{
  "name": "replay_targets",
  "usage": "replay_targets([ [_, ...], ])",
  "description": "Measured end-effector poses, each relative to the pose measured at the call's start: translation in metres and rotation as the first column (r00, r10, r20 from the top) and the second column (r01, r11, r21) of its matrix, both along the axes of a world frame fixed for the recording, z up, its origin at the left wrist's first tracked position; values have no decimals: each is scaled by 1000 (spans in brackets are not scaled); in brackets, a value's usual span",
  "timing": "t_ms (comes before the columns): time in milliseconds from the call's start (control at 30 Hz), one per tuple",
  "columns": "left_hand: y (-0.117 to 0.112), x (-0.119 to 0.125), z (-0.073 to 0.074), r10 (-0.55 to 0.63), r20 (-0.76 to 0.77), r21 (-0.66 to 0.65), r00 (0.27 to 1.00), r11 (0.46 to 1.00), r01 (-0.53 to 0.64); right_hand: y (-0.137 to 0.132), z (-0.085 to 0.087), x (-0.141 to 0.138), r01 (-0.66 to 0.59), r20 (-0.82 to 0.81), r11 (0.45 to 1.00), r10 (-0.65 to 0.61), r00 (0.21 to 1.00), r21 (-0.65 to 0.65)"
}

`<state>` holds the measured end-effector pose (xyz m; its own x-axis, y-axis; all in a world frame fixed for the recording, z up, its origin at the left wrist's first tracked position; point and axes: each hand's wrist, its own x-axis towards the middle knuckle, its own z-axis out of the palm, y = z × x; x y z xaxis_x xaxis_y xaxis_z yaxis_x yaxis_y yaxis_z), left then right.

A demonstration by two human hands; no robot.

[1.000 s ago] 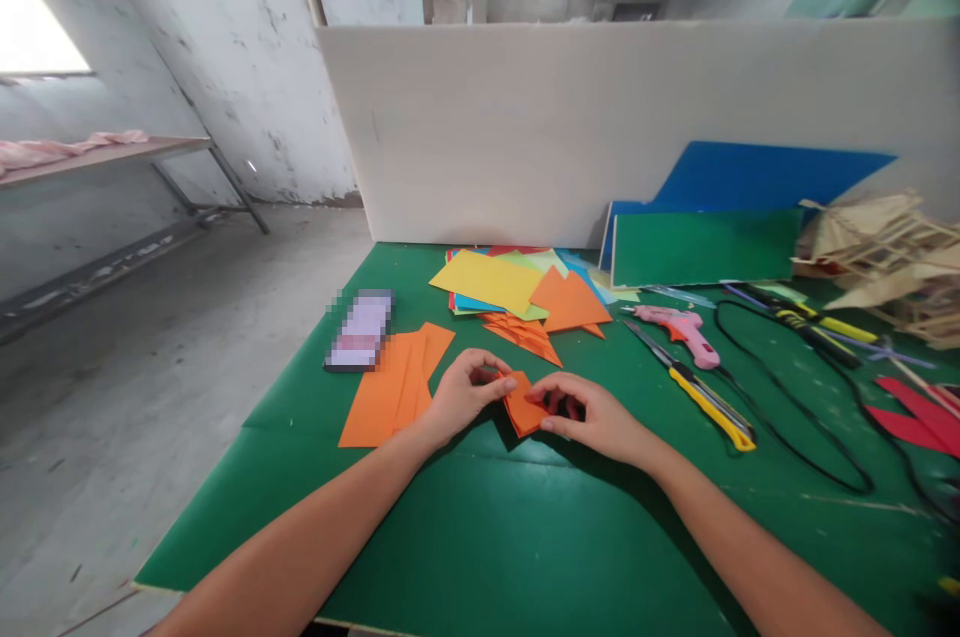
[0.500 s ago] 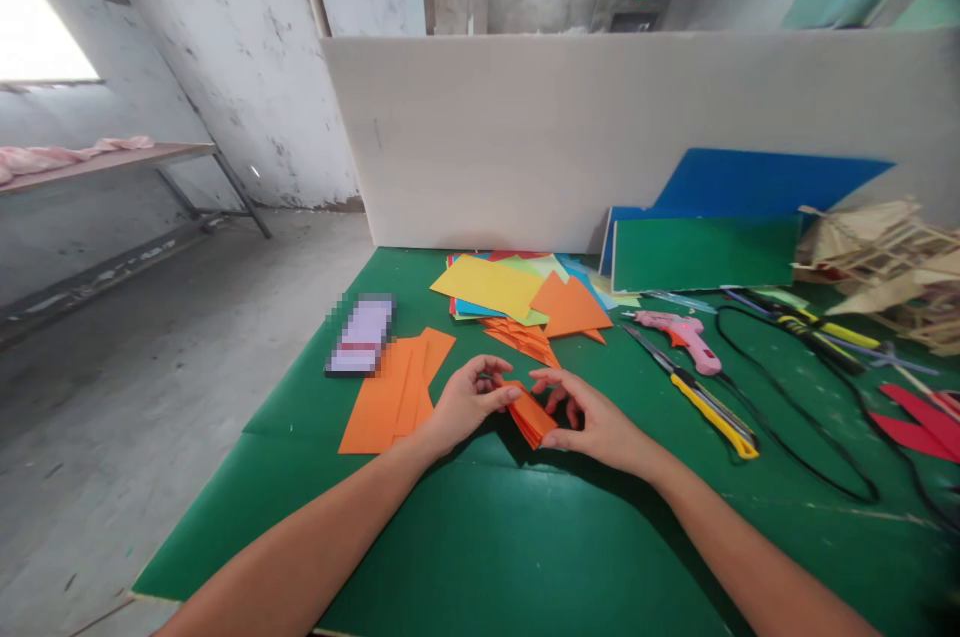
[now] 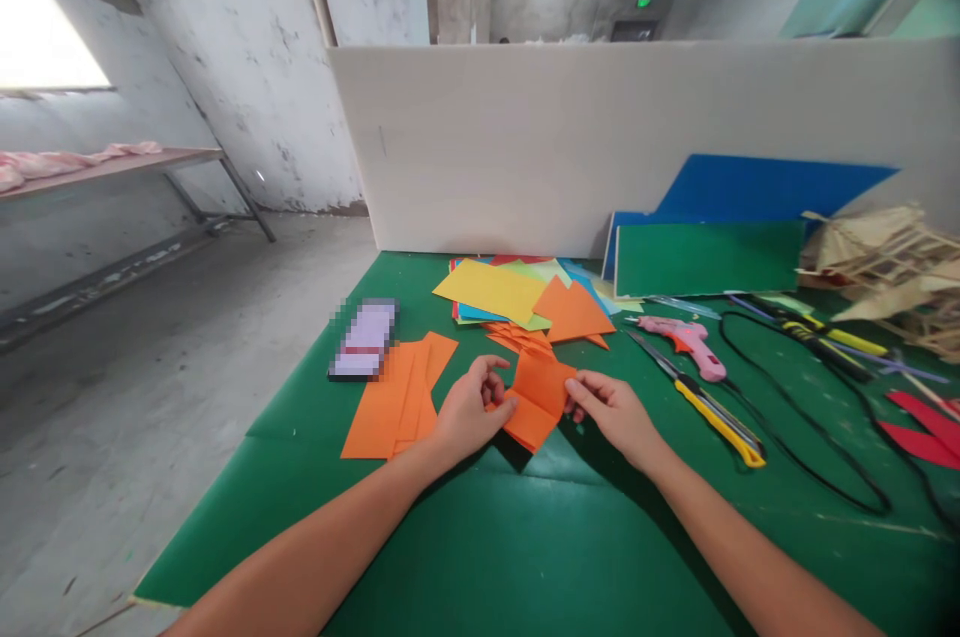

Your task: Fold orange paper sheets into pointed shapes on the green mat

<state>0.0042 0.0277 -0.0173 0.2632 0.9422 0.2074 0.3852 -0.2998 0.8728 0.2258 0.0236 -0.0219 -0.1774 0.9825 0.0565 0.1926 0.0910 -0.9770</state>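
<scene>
A creased orange sheet of paper point(image 3: 541, 389) is held between my two hands above the green tabletop, partly unfolded with one flap standing up. My left hand point(image 3: 474, 407) pinches its lower left part, thumb on top. At the right edge of the flap, my right hand point(image 3: 609, 409) grips the paper between thumb and fingers. Just behind it lie folded orange pieces point(image 3: 517, 335), partly hidden by the raised flap. Left of my left hand, several orange paper strips point(image 3: 386, 402) overlap on the table.
A phone point(image 3: 365, 339), blurred out, lies at the left. Coloured paper sheets point(image 3: 487, 289) are piled behind my hands. To the right are a pink glue gun point(image 3: 686, 342) with a black cord, a yellow utility knife point(image 3: 716, 417) and red paper point(image 3: 919, 432). A white board point(image 3: 525, 147) stands at the back.
The folded orange paper has been opened out, its flap now raised. My right hand has shifted slightly right and closed on the flap's edge; my left hand keeps its hold.
</scene>
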Motion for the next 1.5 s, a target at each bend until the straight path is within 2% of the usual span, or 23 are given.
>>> replay_targets([
  [100, -4, -1, 2, -73, -123, 144, 990, 985, 91, 1, 1, 2, 63, -127, 997, -68, 990, -45],
  [200, -10, -1, 7, -111, -194, 238, 975, 959, 157, -1, 3, 2, 62, -235, 993, -85, 968, -101],
  [300, -17, 1, 15, -83, -281, 359, 956, 915, 185, -6, 5, -1, -38, -291, 983, -15, 957, -177],
  [367, -21, 2, 21, -120, -356, 431, 927, 859, 277, -10, 7, -4, -129, -304, 968, 60, 951, -213],
  [433, -24, 3, 24, -150, -391, 450, 908, 830, 330, -14, 9, -7, -191, -300, 955, 119, 947, -226],
  [500, -25, 4, 24, -145, -377, 448, 915, 836, 317, -17, 11, -9, -218, -298, 947, 143, 944, -236],
  [600, -23, 2, 23, -162, -293, 431, 943, 857, 281, -18, 13, -10, -208, -342, 947, 116, 933, -245],
  [700, -20, -5, 28, -246, -292, 392, 924, 851, 350, -16, 14, -9, -174, -361, 954, 77, 929, -244],
  [833, -11, -19, 42, -372, -393, 306, 841, 809, 502, -10, 12, -6, -77, -217, 970, 27, 976, -229],
  [900, -4, -28, 45, -428, -413, 252, 804, 795, 552, -8, 9, -4, -22, -96, 987, 7, 995, -161],
  [967, 3, -34, 45, -481, -445, 166, 756, 785, 597, -7, 6, -3, 21, 59, 999, -18, 998, -39],
  [1033, 6, -36, 43, -485, -425, 124, 764, 805, 580, -6, 4, -2, 28, 209, 997, -44, 977, 77],
  [1133, 2, -31, 43, -413, -426, 141, 805, 849, 510, -6, 2, -1, 4, 352, 986, -63, 934, 167],
  [1200, -4, -25, 44, -385, -421, 164, 821, 858, 486, -7, 1, -1, -12, 405, 980, -72, 912, 199],
  [1267, -11, -23, 46, -410, -415, 146, 813, 852, 504, -7, 2, -1, -16, 430, 976, -82, 899, 219],
  [1400, -16, -26, 48, -459, -505, 82, 730, 817, 571, -6, 1, 0, 11, 441, 972, -116, 890, 234],
  [1500, -17, -27, 46, -435, -564, 67, 702, 823, 564, -3, -2, 2, 11, 452, 976, -110, 885, 216],
])
